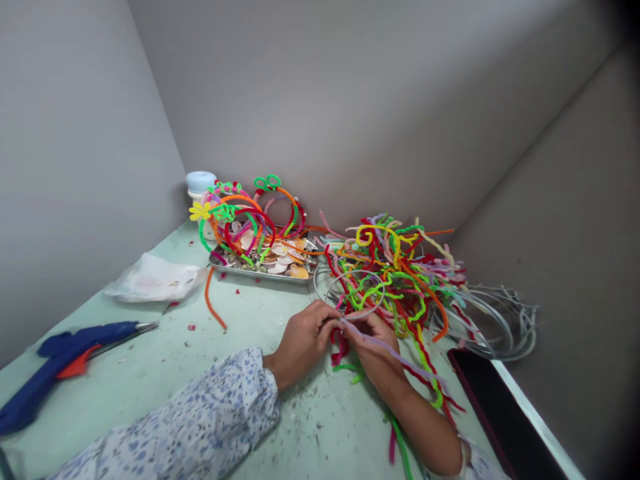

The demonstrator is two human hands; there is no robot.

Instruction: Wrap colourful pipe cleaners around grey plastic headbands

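My left hand (306, 339) and my right hand (375, 343) meet over the middle of the table, both closed with fingertips pinched together. Between them a thin grey wire hoop (384, 291) stands up from the fingers. A lavender pipe cleaner (373, 341) runs from the pinch across my right hand and trails toward the right forearm. My left fingers grip the hoop at its lower edge; my right fingers are on the pipe cleaner beside it. The exact contact point is partly hidden by the fingertips. Just behind lies a tangled heap of coloured pipe cleaners (385, 267).
A metal tray (260, 272) of shells stands at the back, with pipe-cleaner headbands (250, 213) on it. A blue glue gun (75, 353) and a plastic bag (155, 279) lie left. At right are a bundle of grey hoops (505, 327) and a dark phone (495, 407).
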